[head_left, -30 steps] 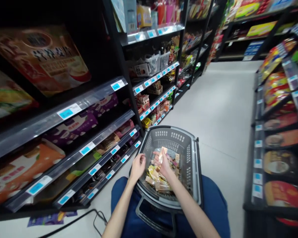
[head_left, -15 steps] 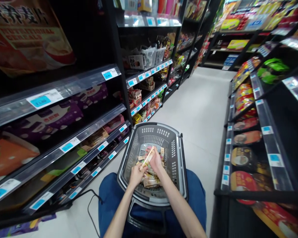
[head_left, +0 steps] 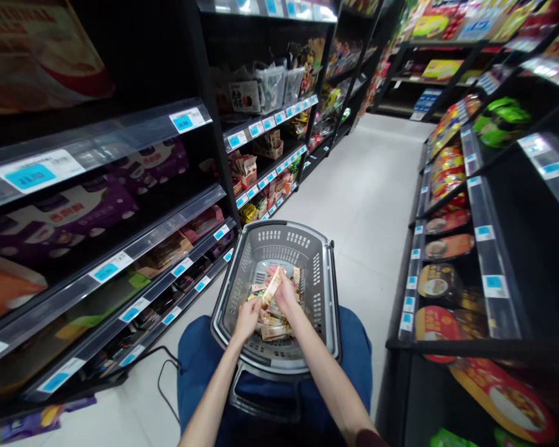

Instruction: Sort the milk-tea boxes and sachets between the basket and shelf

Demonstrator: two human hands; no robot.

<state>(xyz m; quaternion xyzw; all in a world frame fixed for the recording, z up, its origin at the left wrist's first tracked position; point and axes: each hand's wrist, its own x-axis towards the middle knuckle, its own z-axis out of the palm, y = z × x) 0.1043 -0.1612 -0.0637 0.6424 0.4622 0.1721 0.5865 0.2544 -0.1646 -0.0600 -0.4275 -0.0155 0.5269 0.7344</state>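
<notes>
A grey plastic shopping basket (head_left: 323, 335) rests on my knees, its handle folded down toward me. Inside lie several small beige snack packets (head_left: 277, 331), loosely heaped. Over them, my right hand (head_left: 286, 293) grips one long, narrow beige packet (head_left: 272, 290) by its upper part. My left hand (head_left: 248, 318) pinches the lower end of that same packet, which slants up to the right. The packet's print is too small to read.
A shelf (head_left: 107, 270) of packaged goods runs along my left, close by. On my right stands another shelf (head_left: 451, 344) with bowls and bags of food. A pale floor aisle (head_left: 349, 180) stretches ahead. A black cable (head_left: 161, 372) lies near my left knee; purple packets (head_left: 32, 425) lie lower left.
The view has shifted slightly, so the basket and hands appear a little further left and higher. Both hands stay on the packet, and the left hand has moved slightly on its lower end.
</notes>
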